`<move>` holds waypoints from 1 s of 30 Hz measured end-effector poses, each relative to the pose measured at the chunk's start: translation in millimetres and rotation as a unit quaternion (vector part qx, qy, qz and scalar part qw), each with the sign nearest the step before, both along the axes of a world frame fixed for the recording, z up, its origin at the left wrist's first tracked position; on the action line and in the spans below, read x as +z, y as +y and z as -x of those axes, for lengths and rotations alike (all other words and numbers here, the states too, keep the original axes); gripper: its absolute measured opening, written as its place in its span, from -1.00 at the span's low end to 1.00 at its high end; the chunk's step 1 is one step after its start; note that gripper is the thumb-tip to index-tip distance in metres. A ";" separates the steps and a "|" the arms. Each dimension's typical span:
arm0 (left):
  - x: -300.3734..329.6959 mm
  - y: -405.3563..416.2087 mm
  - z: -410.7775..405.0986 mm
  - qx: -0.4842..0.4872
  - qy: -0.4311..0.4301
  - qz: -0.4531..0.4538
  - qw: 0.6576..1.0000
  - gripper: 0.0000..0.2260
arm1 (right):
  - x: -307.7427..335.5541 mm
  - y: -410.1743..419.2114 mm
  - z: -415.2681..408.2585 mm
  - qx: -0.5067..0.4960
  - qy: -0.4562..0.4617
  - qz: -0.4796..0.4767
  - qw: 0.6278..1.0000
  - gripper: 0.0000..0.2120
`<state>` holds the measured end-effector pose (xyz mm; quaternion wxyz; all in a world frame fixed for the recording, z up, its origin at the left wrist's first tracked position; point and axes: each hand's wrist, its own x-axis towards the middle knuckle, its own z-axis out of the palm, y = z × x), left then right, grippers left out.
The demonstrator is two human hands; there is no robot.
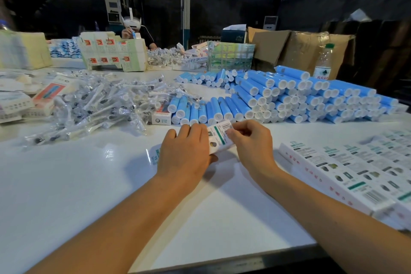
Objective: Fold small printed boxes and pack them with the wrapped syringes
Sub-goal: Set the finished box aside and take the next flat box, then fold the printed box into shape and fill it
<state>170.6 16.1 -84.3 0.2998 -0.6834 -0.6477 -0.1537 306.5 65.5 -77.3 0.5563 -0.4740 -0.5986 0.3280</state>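
A small white printed box (219, 139) with a green stripe and a barcode lies slanted on the white table (89, 184) between my hands. My left hand (185, 151) grips its near end, thumb under the box and fingers curled over the top. My right hand (250, 140) pinches the flap at its far end, by the barcode. A pile of clear-wrapped syringes (100, 102) lies to the far left. A row of flat printed boxes (355, 176) lies at the right.
Blue tubes with white caps (289, 100) are stacked just beyond my hands. Red printed boxes (46, 95) lie at the far left. Printed carton sheets (111, 53), a water bottle (323, 62), cardboard and a seated person (135, 29) are at the back.
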 end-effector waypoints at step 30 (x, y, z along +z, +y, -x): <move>-11.6 22.1 44.5 -0.187 -0.173 0.011 0.967 -0.43 | -4.6 -107.5 -111.1 -0.168 -0.577 -0.150 0.785 -0.66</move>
